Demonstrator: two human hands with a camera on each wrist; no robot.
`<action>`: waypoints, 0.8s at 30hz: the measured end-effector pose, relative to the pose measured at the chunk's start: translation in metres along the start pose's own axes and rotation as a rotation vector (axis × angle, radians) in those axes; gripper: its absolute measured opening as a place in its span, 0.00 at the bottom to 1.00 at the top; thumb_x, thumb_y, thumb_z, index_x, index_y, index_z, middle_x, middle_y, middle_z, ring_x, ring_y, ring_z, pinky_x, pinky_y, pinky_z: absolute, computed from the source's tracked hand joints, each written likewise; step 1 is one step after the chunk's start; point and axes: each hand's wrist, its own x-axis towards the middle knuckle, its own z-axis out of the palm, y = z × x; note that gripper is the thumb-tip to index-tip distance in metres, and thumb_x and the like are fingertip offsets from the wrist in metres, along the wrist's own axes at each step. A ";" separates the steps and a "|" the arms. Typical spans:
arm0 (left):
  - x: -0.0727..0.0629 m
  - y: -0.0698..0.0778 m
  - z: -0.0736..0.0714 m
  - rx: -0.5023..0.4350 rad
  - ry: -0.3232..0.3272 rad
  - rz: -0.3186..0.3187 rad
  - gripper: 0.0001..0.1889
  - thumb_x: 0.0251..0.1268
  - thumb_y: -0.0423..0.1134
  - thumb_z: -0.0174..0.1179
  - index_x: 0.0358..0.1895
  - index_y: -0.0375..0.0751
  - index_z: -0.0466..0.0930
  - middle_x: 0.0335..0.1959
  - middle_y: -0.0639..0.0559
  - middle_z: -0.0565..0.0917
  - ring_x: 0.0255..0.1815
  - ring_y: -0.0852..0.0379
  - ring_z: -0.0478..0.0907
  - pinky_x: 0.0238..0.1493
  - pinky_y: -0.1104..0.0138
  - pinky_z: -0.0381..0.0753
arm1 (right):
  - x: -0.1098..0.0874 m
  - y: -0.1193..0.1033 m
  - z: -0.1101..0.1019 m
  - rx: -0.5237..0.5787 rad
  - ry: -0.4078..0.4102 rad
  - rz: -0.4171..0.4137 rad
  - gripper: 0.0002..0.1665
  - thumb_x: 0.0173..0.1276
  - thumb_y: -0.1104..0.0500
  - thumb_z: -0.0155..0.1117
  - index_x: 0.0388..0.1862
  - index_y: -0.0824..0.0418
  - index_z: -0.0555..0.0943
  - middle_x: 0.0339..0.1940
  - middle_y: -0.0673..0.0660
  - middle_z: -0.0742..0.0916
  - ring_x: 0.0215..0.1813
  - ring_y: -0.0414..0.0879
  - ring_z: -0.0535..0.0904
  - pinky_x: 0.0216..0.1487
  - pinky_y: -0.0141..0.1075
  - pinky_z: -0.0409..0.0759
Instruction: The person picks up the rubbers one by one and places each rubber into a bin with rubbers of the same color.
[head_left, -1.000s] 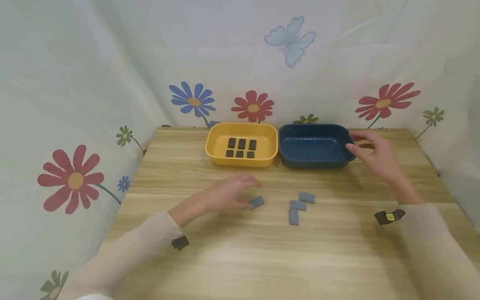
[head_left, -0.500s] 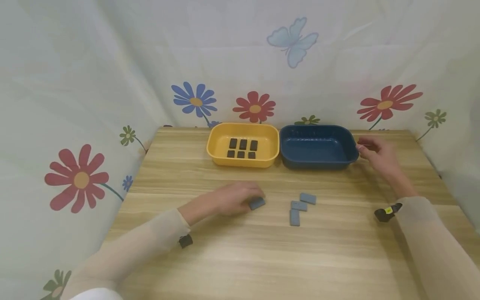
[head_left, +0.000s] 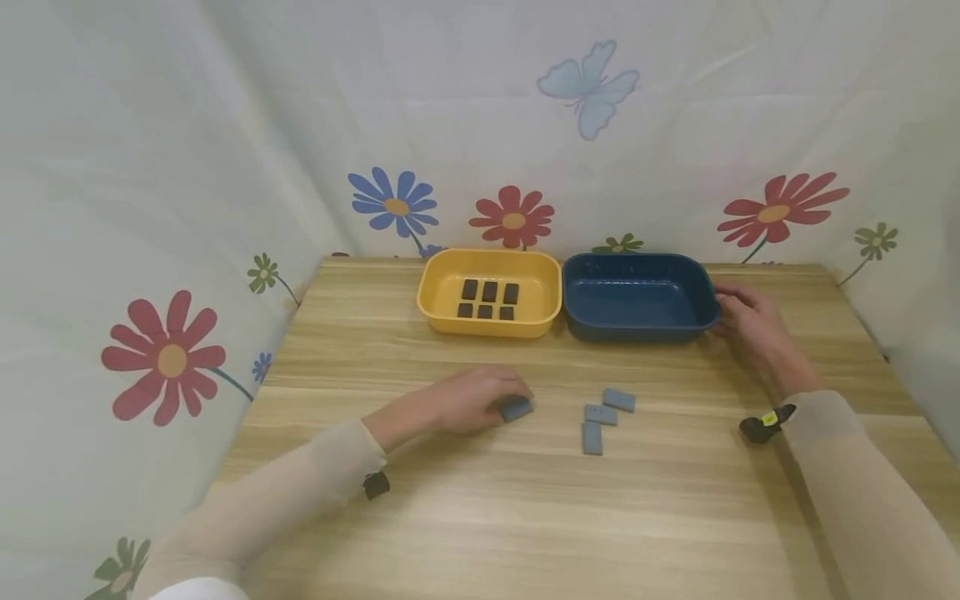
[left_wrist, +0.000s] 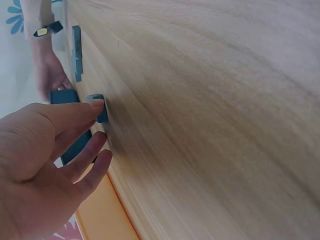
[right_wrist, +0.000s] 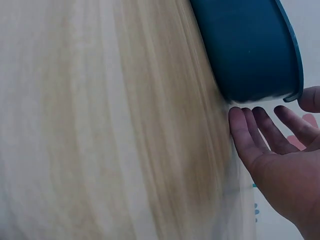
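Observation:
My left hand (head_left: pixel 480 398) pinches a small flat grey-blue rectangular block (head_left: pixel 517 409) on the table. In the left wrist view, the thumb lies against this block (left_wrist: pixel 101 111), while two other fingers stay extended apart from it. At the right end of the dark blue container (head_left: pixel 637 335) is my right hand (head_left: pixel 757 329). Its fingers are loosely extended beside the container's outer wall, with the thumb by the rim in the right wrist view. Several more grey-blue blocks, among them an upright-lying one (head_left: pixel 592 438) and a slanted one (head_left: pixel 618 400), lie flat close together between the hands.
A yellow container (head_left: pixel 487 329) stands against the blue one's left side. Several small dark blocks (head_left: pixel 489 292) sit in two rows inside it. Behind the wooden table (head_left: pixel 525 517) hangs a flowered cloth (head_left: pixel 450 100), which also covers the left side.
My left hand has come down and closed its fingertips on the nearest grey-blue block. My right hand has shifted from the blue container's rim to the outside of its right end.

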 end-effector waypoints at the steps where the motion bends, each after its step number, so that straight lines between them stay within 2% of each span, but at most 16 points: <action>1: 0.000 0.000 0.000 0.001 -0.001 -0.001 0.27 0.65 0.28 0.71 0.68 0.47 0.82 0.67 0.53 0.82 0.71 0.54 0.75 0.77 0.62 0.72 | 0.000 0.001 0.001 0.027 -0.004 0.004 0.25 0.87 0.56 0.51 0.75 0.68 0.69 0.54 0.44 0.82 0.51 0.35 0.83 0.46 0.27 0.89; 5: 0.001 -0.001 0.002 0.013 -0.008 -0.005 0.27 0.66 0.27 0.69 0.68 0.48 0.82 0.68 0.53 0.82 0.72 0.54 0.75 0.78 0.62 0.71 | 0.000 0.003 0.002 0.053 0.002 0.021 0.26 0.87 0.55 0.52 0.75 0.68 0.69 0.56 0.46 0.80 0.52 0.35 0.82 0.45 0.27 0.89; 9: 0.002 -0.003 0.003 0.015 0.001 -0.004 0.26 0.67 0.27 0.69 0.67 0.48 0.82 0.67 0.54 0.82 0.72 0.55 0.75 0.78 0.62 0.71 | 0.002 0.004 0.003 -0.025 0.017 0.032 0.31 0.88 0.52 0.51 0.79 0.69 0.66 0.58 0.45 0.79 0.53 0.33 0.81 0.46 0.26 0.88; 12: 0.003 -0.003 0.002 0.001 0.013 0.002 0.25 0.67 0.29 0.70 0.66 0.48 0.83 0.66 0.54 0.82 0.71 0.55 0.75 0.77 0.62 0.72 | 0.003 0.003 0.003 -0.038 0.010 0.046 0.33 0.88 0.51 0.49 0.81 0.70 0.63 0.58 0.44 0.78 0.53 0.34 0.80 0.47 0.25 0.88; 15: 0.005 -0.003 0.001 -0.014 0.019 0.008 0.24 0.67 0.32 0.72 0.65 0.48 0.83 0.65 0.54 0.83 0.69 0.56 0.76 0.76 0.62 0.74 | 0.004 0.001 0.003 -0.001 -0.005 0.064 0.33 0.89 0.53 0.47 0.81 0.72 0.62 0.57 0.44 0.79 0.54 0.34 0.79 0.47 0.25 0.88; 20: 0.008 -0.005 0.002 -0.045 0.037 0.008 0.23 0.67 0.40 0.75 0.64 0.48 0.84 0.61 0.56 0.83 0.65 0.58 0.77 0.73 0.64 0.76 | 0.006 -0.001 0.004 -0.002 -0.032 0.076 0.33 0.89 0.52 0.44 0.82 0.72 0.61 0.54 0.42 0.80 0.54 0.33 0.79 0.49 0.25 0.87; 24: 0.016 -0.001 -0.002 -0.097 0.055 -0.017 0.24 0.67 0.46 0.75 0.64 0.48 0.83 0.58 0.59 0.82 0.61 0.61 0.77 0.70 0.66 0.78 | 0.005 -0.001 0.000 0.028 -0.045 0.096 0.30 0.89 0.54 0.44 0.80 0.71 0.64 0.53 0.40 0.82 0.53 0.32 0.81 0.49 0.25 0.87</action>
